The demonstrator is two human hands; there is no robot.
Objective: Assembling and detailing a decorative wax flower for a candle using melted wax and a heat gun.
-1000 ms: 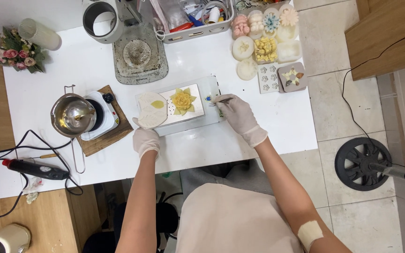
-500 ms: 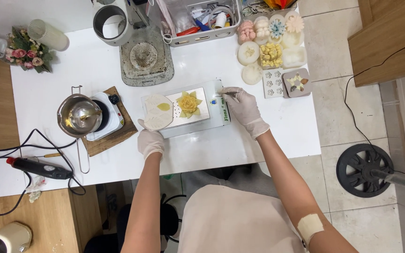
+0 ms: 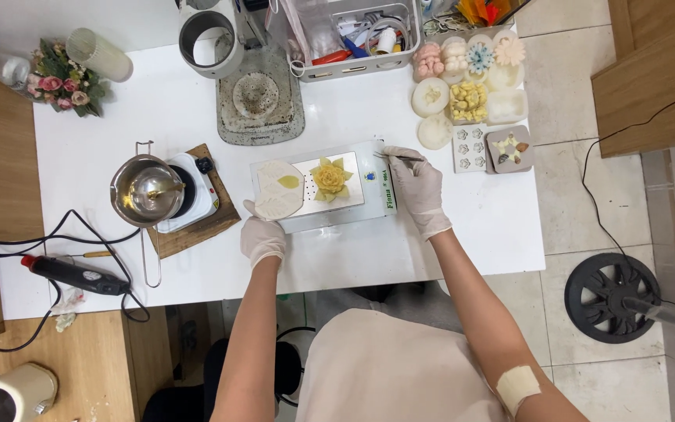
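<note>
Yellow flower (image 3: 330, 177), 1 pc, on silver tray (image 3: 337, 215), w/ 1 leaf mould (image 3: 279, 190).
R hand (image 3: 416, 187) fingers pinch thin tool (image 3: 400, 157) at tray's R edge; L hand (image 3: 263, 234) fingers closed on mould's near edge; desk (image 3: 470, 227) bare to R.

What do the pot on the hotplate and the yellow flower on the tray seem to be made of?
The pot looks like polished steel: silvery and mirror-bright. The yellow flower looks like wax or soap, matte with soft petals; the exact material cannot be told.

Both arms extend forward, bare to the wrists — each hand gloved. Left hand (image 3: 262, 237) rests curled, fingers bent; right hand (image 3: 416, 187) pinches with fingertips closed.
</note>
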